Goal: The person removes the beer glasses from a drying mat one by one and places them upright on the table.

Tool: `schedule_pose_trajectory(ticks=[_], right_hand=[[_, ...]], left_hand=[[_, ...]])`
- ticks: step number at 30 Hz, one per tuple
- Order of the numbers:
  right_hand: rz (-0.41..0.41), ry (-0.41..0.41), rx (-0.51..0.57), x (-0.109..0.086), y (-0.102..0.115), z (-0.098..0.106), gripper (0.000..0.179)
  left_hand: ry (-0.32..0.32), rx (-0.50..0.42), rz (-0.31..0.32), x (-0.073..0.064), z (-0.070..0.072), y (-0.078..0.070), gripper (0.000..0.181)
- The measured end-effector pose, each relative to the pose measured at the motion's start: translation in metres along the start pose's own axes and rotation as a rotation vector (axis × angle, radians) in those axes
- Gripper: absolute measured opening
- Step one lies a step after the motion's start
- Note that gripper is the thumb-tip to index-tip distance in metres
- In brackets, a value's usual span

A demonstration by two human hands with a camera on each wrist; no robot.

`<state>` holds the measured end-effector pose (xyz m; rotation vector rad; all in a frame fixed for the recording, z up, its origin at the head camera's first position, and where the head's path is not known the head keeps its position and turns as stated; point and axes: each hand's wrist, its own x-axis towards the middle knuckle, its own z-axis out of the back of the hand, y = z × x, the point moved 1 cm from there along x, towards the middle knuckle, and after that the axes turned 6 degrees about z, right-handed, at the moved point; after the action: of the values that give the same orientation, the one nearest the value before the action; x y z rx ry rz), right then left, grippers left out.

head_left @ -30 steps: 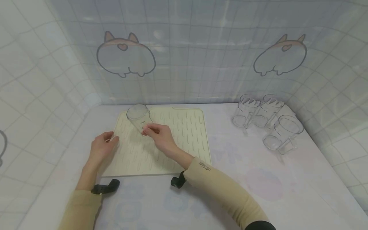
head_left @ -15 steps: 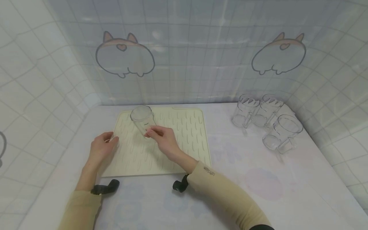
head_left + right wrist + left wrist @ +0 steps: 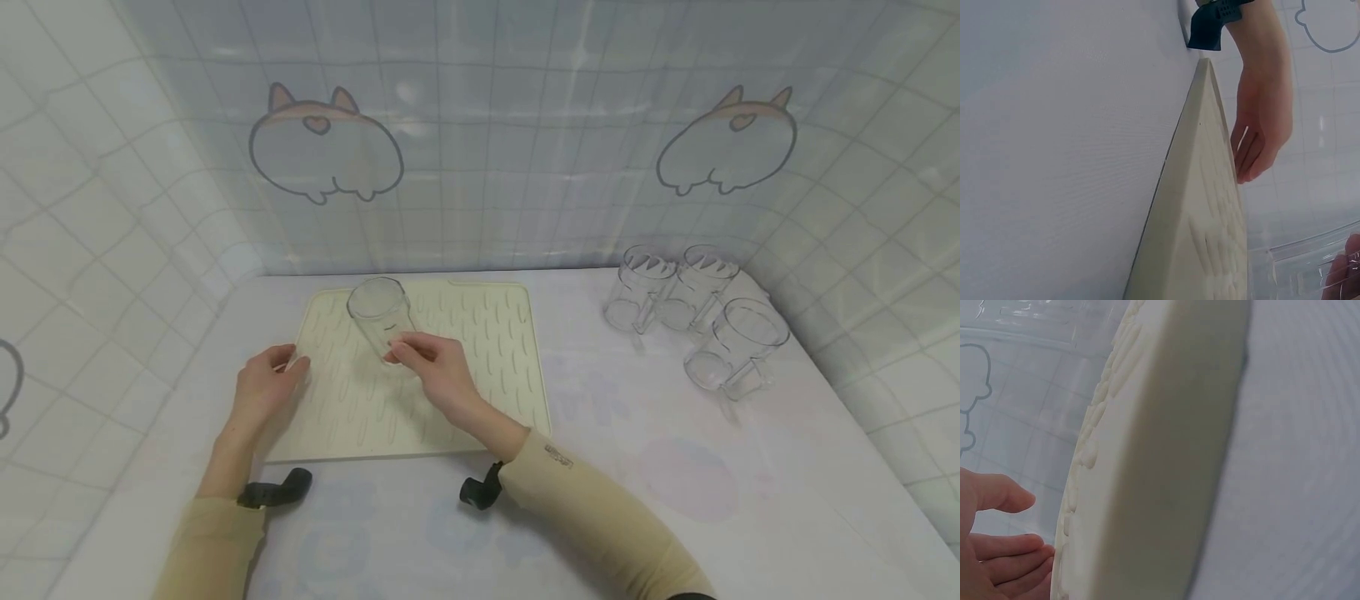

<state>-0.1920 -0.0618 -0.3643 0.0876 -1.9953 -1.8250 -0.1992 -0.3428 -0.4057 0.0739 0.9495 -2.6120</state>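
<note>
My right hand (image 3: 441, 377) pinches a clear glass mug (image 3: 377, 312) low on its near right side, where the fingers hide the part they hold. The mug is over the left half of a cream ridged mat (image 3: 480, 333), its base close to the surface. In the right wrist view, the mug's glass (image 3: 1291, 272) shows by the mat, with fingertips (image 3: 1347, 262) against it. My left hand (image 3: 266, 383) rests at the mat's left edge, holding nothing. Its fingers (image 3: 1013, 556) are nearly straight at the edge in the left wrist view, with the thumb apart.
Three more clear glass mugs stand upright at the right: a back-left mug (image 3: 637, 292), a back-right mug (image 3: 690, 292) and a nearer mug (image 3: 735, 346). A white patterned cloth (image 3: 645, 483) covers the table. Tiled-pattern curtains (image 3: 480, 167) enclose the back and sides.
My right hand has brought the mug slightly to the right and nearer over the mat. My left hand has stayed in place.
</note>
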Motion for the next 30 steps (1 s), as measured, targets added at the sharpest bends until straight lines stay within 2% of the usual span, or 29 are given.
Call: schedule_pose_trajectory(ticks=[20,27,30], right_hand=[[0.011,-0.042,0.016,-0.012,0.001,0.015,0.024],[-0.021,-0.077,0.012,-0.012,-0.021,0.024,0.023],[-0.017,-0.088,0.011,-0.013,-0.023,0.028,0.025]], left_hand=[[-0.011,0.01,0.008,0.004,0.0,0.0,0.062],[-0.008,0.003,0.004,0.003,0.001,0.0,0.063],[-0.005,0.004,0.014,0.002,0.001,-0.001,0.064]])
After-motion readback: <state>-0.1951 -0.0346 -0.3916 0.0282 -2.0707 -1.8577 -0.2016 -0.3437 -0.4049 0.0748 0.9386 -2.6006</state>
